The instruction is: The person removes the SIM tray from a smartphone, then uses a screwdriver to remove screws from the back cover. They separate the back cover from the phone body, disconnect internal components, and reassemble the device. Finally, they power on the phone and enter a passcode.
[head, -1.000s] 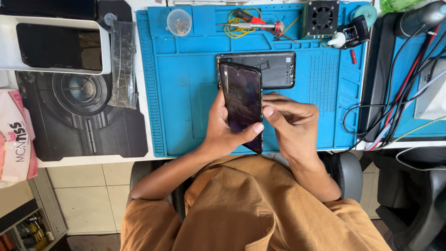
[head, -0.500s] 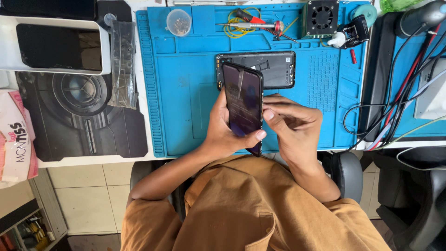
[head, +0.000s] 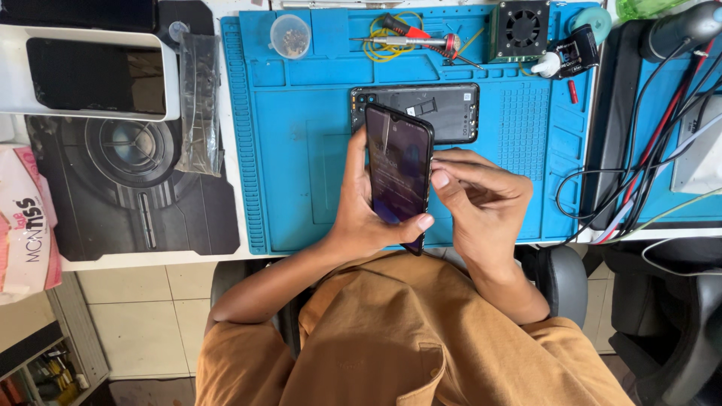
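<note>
My left hand (head: pixel 361 214) grips a dark smartphone (head: pixel 398 169) upright above the blue work mat (head: pixel 301 150), thumb across its lower screen. My right hand (head: pixel 481 203) presses its fingertips against the phone's right edge. Behind the phone, a black phone back housing (head: pixel 444 109) lies flat on the mat, partly hidden by the phone and my fingers.
A small round dish of screws (head: pixel 290 35), a screwdriver (head: pixel 410 39) on yellow wire, and a black fan module (head: pixel 520 28) sit at the mat's far edge. A white box with a dark screen (head: pixel 90 74) stands left. Cables (head: pixel 639 173) trail on the right.
The phone has tilted slightly and my right fingers have shifted along its right edge. The view itself has drifted a little.
</note>
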